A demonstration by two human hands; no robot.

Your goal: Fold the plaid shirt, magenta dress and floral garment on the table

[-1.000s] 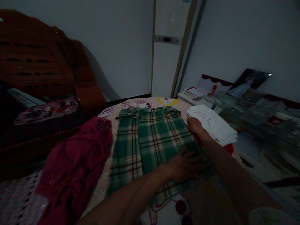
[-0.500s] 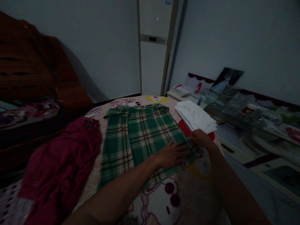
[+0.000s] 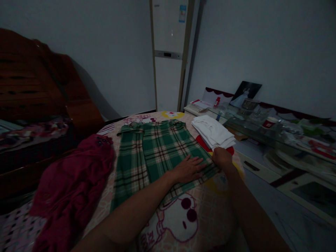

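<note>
A green plaid shirt (image 3: 160,143) lies spread over the patterned cloth (image 3: 207,217), its left part folded inward along the length. Flat on the shirt's lower right rests my left hand (image 3: 187,169), fingers stretched out. My right hand (image 3: 222,157) is closed at the shirt's right edge, gripping the fabric there. Just beyond that hand sits a folded white garment (image 3: 212,130), with something red (image 3: 202,142) under its near side.
A crumpled dark pink garment (image 3: 76,171) lies on the left beside a wooden chair (image 3: 44,80). On the right, a glass-topped cabinet (image 3: 244,126) holds a paper cup (image 3: 269,122) and a photo (image 3: 246,92). A tall white appliance (image 3: 168,80) stands behind.
The view has tilted upward slightly and turned a little right. My left hand stays flat on the shirt, and my right hand keeps hold of its edge.
</note>
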